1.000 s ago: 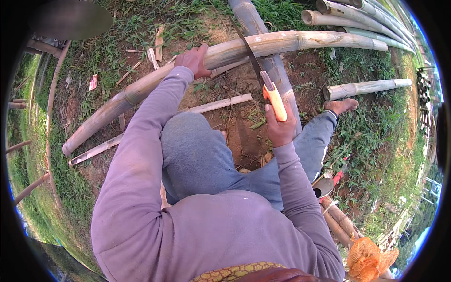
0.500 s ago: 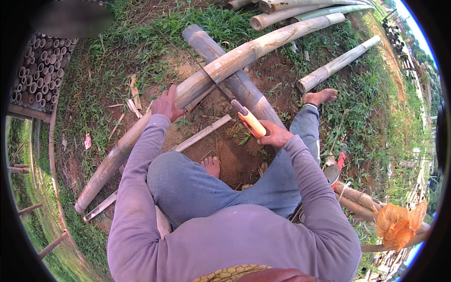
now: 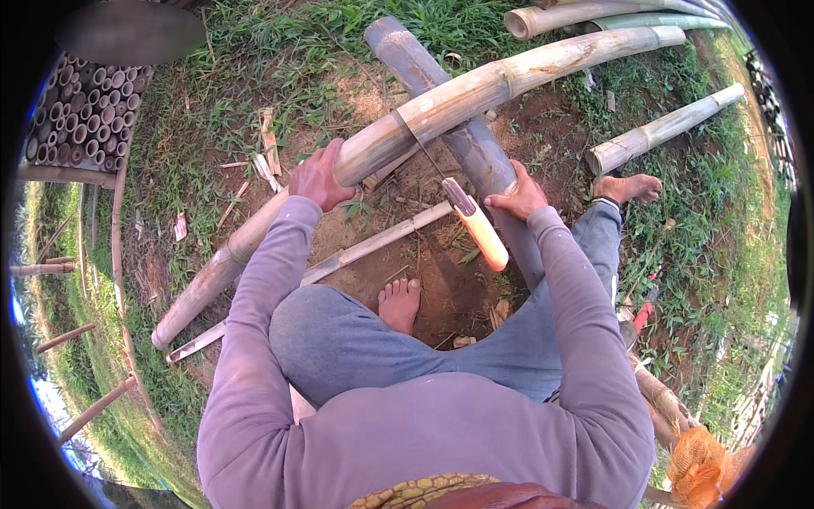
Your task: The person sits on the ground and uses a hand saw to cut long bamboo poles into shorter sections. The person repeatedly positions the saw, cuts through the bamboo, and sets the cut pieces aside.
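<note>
A long pale bamboo pole slants from the near left to the far right and lies across a greyer bamboo pole. My left hand is closed over the pale pole, left of the crossing. A handsaw's blade sits in the pale pole between my left hand and the crossing. Its orange-and-brown handle sticks out toward me with no hand on it. My right hand grips the grey pole just right of the saw handle, thumb on the near side and fingers partly hidden.
A split bamboo strip lies on the soil beyond my bare foot. A shorter bamboo piece rests on the grass at right, with more poles at the far right. Orange netting hangs near right; stacked bamboo stands far left.
My right hand has let go of the saw handle and taken hold of the grey pole. The saw stays in the pale pole, its handle hanging lower. The view has shifted slightly.
</note>
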